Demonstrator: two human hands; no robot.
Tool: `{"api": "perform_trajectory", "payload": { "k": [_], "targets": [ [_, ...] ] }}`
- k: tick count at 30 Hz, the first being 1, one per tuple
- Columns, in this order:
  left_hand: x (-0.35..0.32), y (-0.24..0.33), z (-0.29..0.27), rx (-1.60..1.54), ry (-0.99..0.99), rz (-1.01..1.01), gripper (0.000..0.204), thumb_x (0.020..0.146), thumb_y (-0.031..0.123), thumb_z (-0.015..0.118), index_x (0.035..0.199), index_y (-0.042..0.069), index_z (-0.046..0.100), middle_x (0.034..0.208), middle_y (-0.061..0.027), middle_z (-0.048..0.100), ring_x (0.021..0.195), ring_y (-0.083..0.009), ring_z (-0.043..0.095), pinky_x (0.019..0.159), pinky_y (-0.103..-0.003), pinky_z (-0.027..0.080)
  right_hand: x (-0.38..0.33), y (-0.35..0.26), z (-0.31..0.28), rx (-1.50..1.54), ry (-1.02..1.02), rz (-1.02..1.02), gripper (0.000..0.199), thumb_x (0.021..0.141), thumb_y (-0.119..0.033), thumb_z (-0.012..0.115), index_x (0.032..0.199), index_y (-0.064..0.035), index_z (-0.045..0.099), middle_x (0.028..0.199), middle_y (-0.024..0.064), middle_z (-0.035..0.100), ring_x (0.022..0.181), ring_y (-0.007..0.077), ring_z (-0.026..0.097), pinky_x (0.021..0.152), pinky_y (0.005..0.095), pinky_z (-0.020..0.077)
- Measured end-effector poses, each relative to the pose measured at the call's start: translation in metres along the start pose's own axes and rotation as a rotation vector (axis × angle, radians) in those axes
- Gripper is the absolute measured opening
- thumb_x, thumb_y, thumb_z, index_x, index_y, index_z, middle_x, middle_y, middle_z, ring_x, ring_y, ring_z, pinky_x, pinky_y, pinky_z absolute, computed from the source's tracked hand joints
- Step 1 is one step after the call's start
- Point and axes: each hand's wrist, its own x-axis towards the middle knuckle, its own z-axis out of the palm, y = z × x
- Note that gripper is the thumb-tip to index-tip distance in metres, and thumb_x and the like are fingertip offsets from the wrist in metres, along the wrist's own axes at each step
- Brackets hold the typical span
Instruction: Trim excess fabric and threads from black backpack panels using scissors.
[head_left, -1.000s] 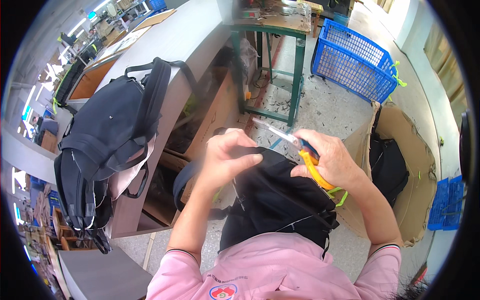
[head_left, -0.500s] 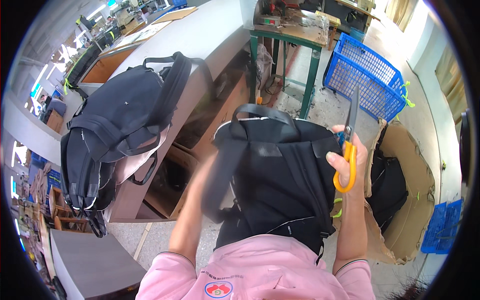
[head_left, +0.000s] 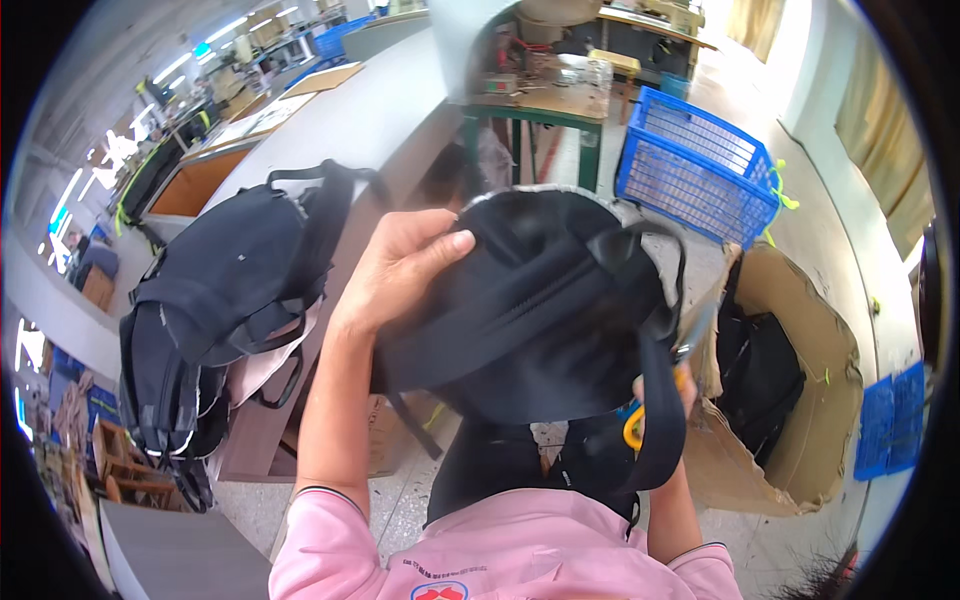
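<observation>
Currently left hand point(head_left: 400, 270) clamps the black backpack's point(head_left: 530, 310) upper-left edge, bag held midair, right of that hand; right hand point(head_left: 672, 395), mostly hidden beneath, grips yellow-handled scissors point(head_left: 650, 410).

Cardboard box point(head_left: 800, 400) close beside right hand point(head_left: 665, 395)

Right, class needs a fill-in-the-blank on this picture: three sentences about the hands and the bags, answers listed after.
1. The left hand grips the top of a ____ backpack.
2. The right hand holds scissors with ____ handles.
3. A cardboard box stands below a ____ plastic basket.

Missing words: black; yellow; blue
</observation>
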Motion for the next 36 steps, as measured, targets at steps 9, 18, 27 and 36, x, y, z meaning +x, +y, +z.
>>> {"api": "perform_trajectory", "payload": {
  "k": [9,18,27,36],
  "targets": [
    [0.012,-0.03,0.054,0.116,-0.5,-0.086,0.022,0.087,0.013,0.059,0.075,-0.002,0.052,0.061,0.0045,0.04,0.063,-0.0038,0.035,0.055,-0.023,0.036,-0.038,-0.111,0.043,-1.525,-0.199,-0.469,0.064,0.063,-0.012,0.078,0.119,-0.0027,0.049,0.076,0.0047,0.05,0.066,0.0153,0.05,0.059,0.0267,0.0424],
    [0.012,-0.031,0.07,0.196,-0.542,-0.043,0.016,0.084,0.009,0.061,0.077,-0.003,0.053,0.061,-0.0024,0.038,0.063,-0.0064,0.035,0.057,-0.025,0.038,-0.017,-0.136,0.107,-2.136,-0.58,-0.828,0.067,0.061,-0.035,0.079,0.115,-0.0064,0.053,0.081,0.0097,0.046,0.073,0.0255,0.049,0.061,0.0359,0.0395],
    [0.006,-0.033,0.063,0.155,-0.498,0.007,0.019,0.083,0.008,0.061,0.073,-0.002,0.049,0.061,-0.0019,0.035,0.062,-0.0063,0.033,0.055,-0.024,0.036,-0.001,-0.128,0.113,-2.215,-0.651,-0.903,0.061,0.067,-0.04,0.076,0.112,-0.0034,0.055,0.08,0.0105,0.049,0.072,0.0243,0.051,0.06,0.0354,0.0421],
    [0.002,-0.032,0.063,0.153,-0.496,0.025,0.017,0.083,0.009,0.062,0.075,-0.002,0.052,0.06,-0.003,0.036,0.062,-0.0069,0.034,0.056,-0.025,0.037,-0.001,-0.123,0.111,-2.228,-0.676,-0.818,0.063,0.067,-0.043,0.073,0.111,-0.0031,0.052,0.07,0.0083,0.044,0.064,0.024,0.049,0.055,0.0354,0.0378]
  ]
}}
